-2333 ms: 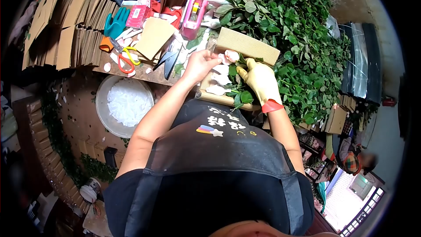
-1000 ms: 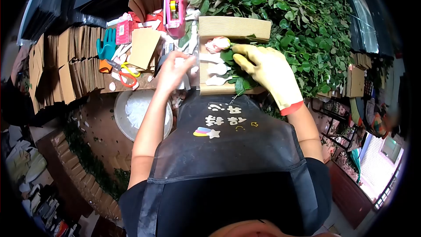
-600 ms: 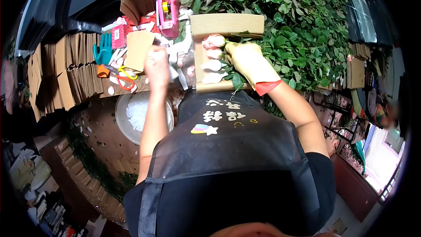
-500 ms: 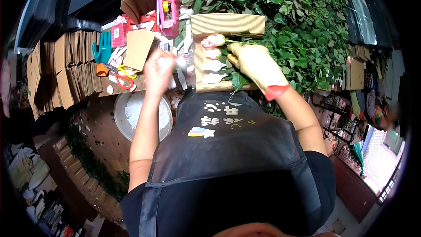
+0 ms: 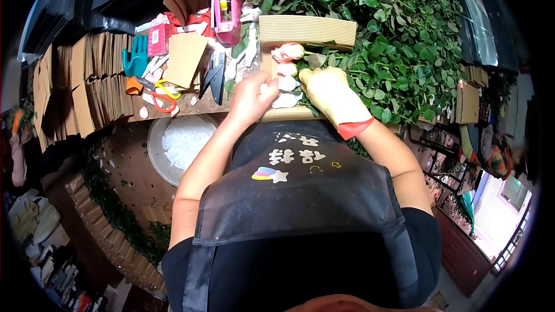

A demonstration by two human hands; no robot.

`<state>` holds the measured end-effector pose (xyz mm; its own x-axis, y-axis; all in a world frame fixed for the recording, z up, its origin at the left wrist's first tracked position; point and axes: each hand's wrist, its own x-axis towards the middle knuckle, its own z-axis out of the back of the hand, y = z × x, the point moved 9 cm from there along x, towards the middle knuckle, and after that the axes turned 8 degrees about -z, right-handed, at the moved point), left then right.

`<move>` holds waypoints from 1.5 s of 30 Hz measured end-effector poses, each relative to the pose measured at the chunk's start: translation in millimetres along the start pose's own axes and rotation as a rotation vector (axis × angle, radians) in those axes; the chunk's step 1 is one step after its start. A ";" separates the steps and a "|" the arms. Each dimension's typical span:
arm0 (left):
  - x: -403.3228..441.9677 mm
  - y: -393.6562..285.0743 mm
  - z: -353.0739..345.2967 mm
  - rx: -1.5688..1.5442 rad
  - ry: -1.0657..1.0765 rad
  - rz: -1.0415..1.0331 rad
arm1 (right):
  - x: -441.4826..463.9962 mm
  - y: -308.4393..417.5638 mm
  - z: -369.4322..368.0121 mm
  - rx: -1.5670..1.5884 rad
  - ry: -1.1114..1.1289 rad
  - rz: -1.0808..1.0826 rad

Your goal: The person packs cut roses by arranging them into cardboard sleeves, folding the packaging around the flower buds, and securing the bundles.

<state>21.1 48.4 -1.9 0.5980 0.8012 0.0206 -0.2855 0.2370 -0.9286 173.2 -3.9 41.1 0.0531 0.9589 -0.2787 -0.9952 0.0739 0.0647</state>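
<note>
Pink roses (image 5: 287,52) lie across a corrugated cardboard piece (image 5: 306,32), their heads pointing left. Several lower heads wear white sleeves (image 5: 287,100). My left hand (image 5: 254,98) is bare and closed at the left of these heads, a bit of white sleeve showing between its fingers. In a cream glove with a red cuff, my right hand (image 5: 332,92) has its fingers bent around a rose stem just right of the heads. The gripped part of the stem is mostly hidden by the glove.
Leafy stems (image 5: 399,40) are heaped at the right. A pink tape dispenser (image 5: 227,14), black scissors (image 5: 214,79), orange-handled scissors (image 5: 165,104), a teal glove (image 5: 136,56) and stacked cardboard (image 5: 101,86) sit leftward. Below the table edge stands a tub (image 5: 153,147) of white pieces.
My left hand has moved right, from beside the cardboard to the rose heads, uncovering the black scissors. My right hand has shifted slightly down, staying by the stems.
</note>
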 end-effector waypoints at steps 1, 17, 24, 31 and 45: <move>-2.9 3.8 -1.1 -0.074 -0.038 -0.015 | 0.3 -0.7 -1.2 -0.002 0.008 -0.011; -34.6 7.7 76.8 -0.107 -0.077 0.048 | -30.6 -3.6 57.0 0.208 -0.175 0.075; -9.1 6.7 -4.5 0.061 0.482 0.215 | -16.8 11.7 28.1 0.123 0.067 0.283; -13.0 11.4 -6.7 0.025 0.361 0.202 | -7.5 10.2 -1.7 0.050 0.049 0.167; -57.0 29.3 -11.2 -0.811 -0.134 0.414 | 1.0 18.1 -19.1 -0.091 0.225 0.174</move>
<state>-13.0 3.6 -34.4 0.4593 0.8051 -0.3754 0.1853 -0.5001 -0.8459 153.6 -6.8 23.7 -0.1286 0.8694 -0.4770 -0.9916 -0.1209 0.0468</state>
